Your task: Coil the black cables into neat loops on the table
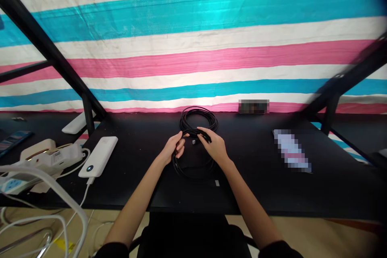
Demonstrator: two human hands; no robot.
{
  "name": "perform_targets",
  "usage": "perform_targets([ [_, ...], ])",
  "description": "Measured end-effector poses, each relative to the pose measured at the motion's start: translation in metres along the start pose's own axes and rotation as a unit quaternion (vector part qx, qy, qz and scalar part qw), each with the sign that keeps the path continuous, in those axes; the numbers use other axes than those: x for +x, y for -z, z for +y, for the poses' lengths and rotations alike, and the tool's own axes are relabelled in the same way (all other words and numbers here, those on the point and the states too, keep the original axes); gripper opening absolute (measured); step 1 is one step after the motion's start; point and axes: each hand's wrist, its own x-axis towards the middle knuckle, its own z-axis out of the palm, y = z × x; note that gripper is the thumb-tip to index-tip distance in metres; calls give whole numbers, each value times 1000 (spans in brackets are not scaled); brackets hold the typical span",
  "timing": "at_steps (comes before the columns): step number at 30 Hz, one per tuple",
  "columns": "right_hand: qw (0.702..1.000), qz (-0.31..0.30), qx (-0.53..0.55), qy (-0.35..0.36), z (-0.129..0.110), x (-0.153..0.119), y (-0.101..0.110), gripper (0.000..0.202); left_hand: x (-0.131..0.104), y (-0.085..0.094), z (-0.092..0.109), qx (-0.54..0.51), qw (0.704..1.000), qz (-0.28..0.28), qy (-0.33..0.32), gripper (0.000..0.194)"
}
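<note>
A black cable point(182, 171) hangs in a loose coil between my hands, its lower loop near the black desk top. My left hand point(174, 147) has its fingers curled round the coil's left side. On the upper right of the same coil, my right hand point(213, 146) pinches the cable between thumb and fingers. A small pale metal connector point(194, 142) shows inside the loop beside my right fingers, and another silver connector point(217, 183) lies just below the coil. Behind my hands, a second coil of black cable point(198, 111) rests flat on the desk.
A white power bank point(98, 157) with a white cable plugged in lies left, near a power strip point(57, 160) and thick white cords point(65, 193). A pixelated phone point(292, 151) lies right. Black metal struts point(54, 58) slope up at both sides before a striped sheet point(193, 54).
</note>
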Motion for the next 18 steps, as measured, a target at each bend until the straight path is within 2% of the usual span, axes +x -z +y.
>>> perform_targets([
  [6, 991, 9, 131, -27, 1, 2, -1, 21, 5, -1, -9, 95, 990, 74, -77, 38],
  [9, 972, 23, 223, -74, -3, 4, 0, 19, 4, 2, -9, 103, 989, 64, -86, 32],
  [11, 938, 27, 311, -151, -5, 5, 2, 23, 3, 5, -8, 96, 993, 22, -72, 31],
  [13, 881, 34, 412, -229, -7, 7, 5, 30, 1, 6, -7, 84, 995, -26, -54, 34],
  [15, 833, 48, 481, -268, -7, 9, 9, 35, 0, 6, -6, 79, 994, -54, -44, 38],
  [18, 814, 69, 510, -270, -7, 12, 16, 33, -2, 4, -6, 116, 989, -83, -32, 38],
])
